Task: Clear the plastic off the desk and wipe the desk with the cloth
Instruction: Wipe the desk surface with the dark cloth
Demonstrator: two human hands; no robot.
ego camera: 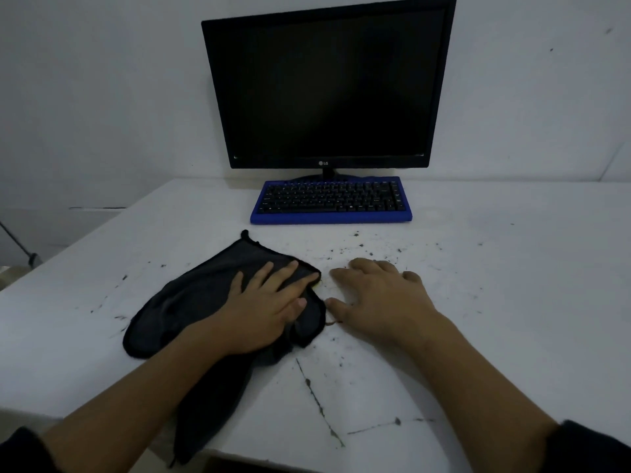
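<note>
Left hand (269,302) presses flat on dark cloth (205,302); right hand (379,295) rests beside it, fingers spread, on speckled white desk (495,285) below keyboard (331,201), monitor (327,83).

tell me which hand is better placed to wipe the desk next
Left: the left hand presses flat on the cloth, while the right hand rests on the desk beside it.
</note>
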